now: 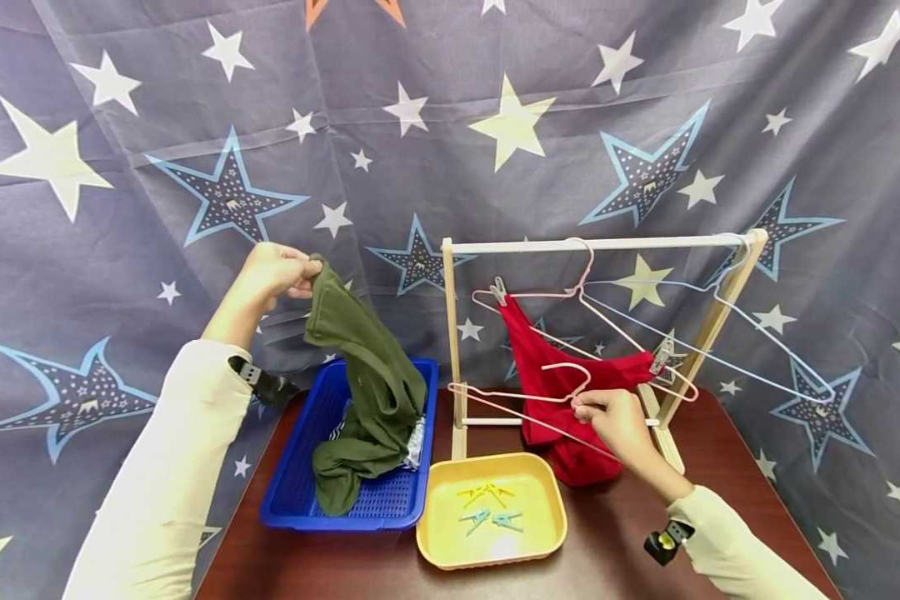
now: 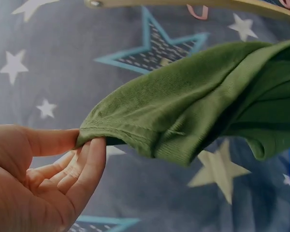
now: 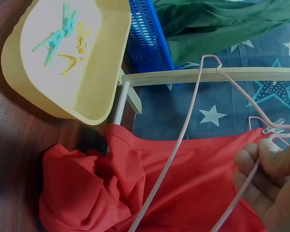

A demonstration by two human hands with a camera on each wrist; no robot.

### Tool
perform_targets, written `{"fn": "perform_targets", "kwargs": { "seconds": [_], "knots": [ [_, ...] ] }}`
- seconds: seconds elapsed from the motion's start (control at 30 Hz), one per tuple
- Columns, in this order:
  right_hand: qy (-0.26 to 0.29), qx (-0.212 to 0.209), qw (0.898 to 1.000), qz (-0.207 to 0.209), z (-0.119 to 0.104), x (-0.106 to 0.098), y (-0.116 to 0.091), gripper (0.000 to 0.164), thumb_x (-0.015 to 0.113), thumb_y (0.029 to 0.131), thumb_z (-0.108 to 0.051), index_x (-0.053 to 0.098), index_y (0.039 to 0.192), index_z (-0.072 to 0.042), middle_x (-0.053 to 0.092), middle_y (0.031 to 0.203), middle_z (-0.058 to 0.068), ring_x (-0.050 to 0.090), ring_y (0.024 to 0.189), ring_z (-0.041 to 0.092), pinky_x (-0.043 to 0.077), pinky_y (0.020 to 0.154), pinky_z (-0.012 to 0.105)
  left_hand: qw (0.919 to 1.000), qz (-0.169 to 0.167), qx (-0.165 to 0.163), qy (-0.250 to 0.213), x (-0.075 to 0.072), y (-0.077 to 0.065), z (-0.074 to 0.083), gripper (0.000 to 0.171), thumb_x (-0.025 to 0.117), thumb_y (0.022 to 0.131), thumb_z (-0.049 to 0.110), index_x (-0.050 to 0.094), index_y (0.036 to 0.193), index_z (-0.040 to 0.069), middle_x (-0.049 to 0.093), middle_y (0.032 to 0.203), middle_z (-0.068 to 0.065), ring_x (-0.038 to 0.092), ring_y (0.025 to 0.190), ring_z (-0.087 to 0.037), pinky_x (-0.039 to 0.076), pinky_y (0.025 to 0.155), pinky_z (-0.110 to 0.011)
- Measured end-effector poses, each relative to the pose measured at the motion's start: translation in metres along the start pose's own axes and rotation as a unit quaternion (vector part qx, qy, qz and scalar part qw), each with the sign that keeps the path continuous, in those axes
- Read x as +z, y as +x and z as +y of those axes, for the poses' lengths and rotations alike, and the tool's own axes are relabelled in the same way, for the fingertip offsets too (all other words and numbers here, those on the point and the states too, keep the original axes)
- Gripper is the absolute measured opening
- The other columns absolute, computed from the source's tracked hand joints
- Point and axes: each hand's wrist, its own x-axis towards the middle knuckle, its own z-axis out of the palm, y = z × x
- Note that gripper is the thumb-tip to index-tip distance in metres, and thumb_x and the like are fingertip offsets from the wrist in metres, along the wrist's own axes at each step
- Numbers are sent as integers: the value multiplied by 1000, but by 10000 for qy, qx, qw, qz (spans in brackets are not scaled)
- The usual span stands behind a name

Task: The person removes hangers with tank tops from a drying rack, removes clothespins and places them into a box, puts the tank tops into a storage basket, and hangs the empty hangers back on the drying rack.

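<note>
My left hand [image 1: 277,273] pinches the edge of a dark green garment [image 1: 371,350] between thumb and fingers. The cloth hangs from there down into a blue basket [image 1: 273,492], its lower end lying on other laundry. In the left wrist view the stitched hem of the green garment [image 2: 183,104] is stretched out from the fingertips. My right hand [image 1: 615,421] pinches a pink hanger [image 1: 506,396] just below its hook, in front of the rack. Behind it a red garment [image 1: 547,358] is clipped by two clothespins to another pink hanger [image 1: 587,262] on the rail.
A wooden rack with a white rail [image 1: 645,243] stands at the back right. One light blue hanger [image 1: 776,342] hangs at its right end. A yellow tray [image 1: 431,533] in front holds several yellow and blue clothespins [image 1: 487,496]. A star-patterned curtain backs the brown table [image 1: 607,558].
</note>
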Motion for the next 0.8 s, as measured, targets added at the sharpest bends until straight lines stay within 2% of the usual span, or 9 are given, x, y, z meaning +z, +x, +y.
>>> {"fn": "perform_targets", "kwargs": {
  "seconds": [0.17, 0.4, 0.53, 0.6, 0.8],
  "knots": [
    [30, -4, 10000, -29, -2, -1, 0, 12, 74, 82, 8, 80, 91, 2, 78, 85, 17, 70, 67, 11, 48, 58, 14, 9995, -46, -227, 231, 0, 4, -27, 35, 59, 98, 4, 56, 124, -18, 62, 66, 8, 64, 55, -2, 61, 64, -22],
    [-47, -164, 9998, 37, -2, -2, 2, 13, 74, 83, 8, 80, 91, 1, 78, 86, 15, 70, 70, 10, 46, 61, 14, 9976, -66, -443, 520, 5, 4, -60, 30, 61, 96, 5, 60, 117, -17, 62, 68, 5, 65, 54, -3, 61, 66, -24],
    [-69, -275, 9996, 58, -4, -4, 2, 12, 75, 82, 7, 80, 91, 1, 78, 87, 15, 69, 69, 8, 48, 62, 13, 9971, -108, -544, 521, 14, 6, -76, 27, 62, 95, 4, 61, 113, -16, 62, 76, 0, 64, 56, -3, 61, 66, -24],
    [-45, -284, 9996, 38, -6, -4, 2, 12, 75, 82, 7, 80, 91, 1, 78, 87, 16, 69, 68, 8, 49, 62, 13, 9959, -133, -585, 671, 20, 8, -84, 23, 62, 94, 5, 62, 108, -14, 61, 81, -4, 65, 55, -4, 61, 65, -24],
    [-19, -212, 9998, 10, -8, -3, 2, 12, 75, 82, 7, 80, 91, 0, 78, 86, 15, 68, 69, 6, 49, 63, 13, 9927, -212, -768, 906, 46, 10, -108, 19, 65, 92, 5, 65, 102, -11, 61, 75, -4, 65, 55, -6, 61, 63, -25]
  ]
}}
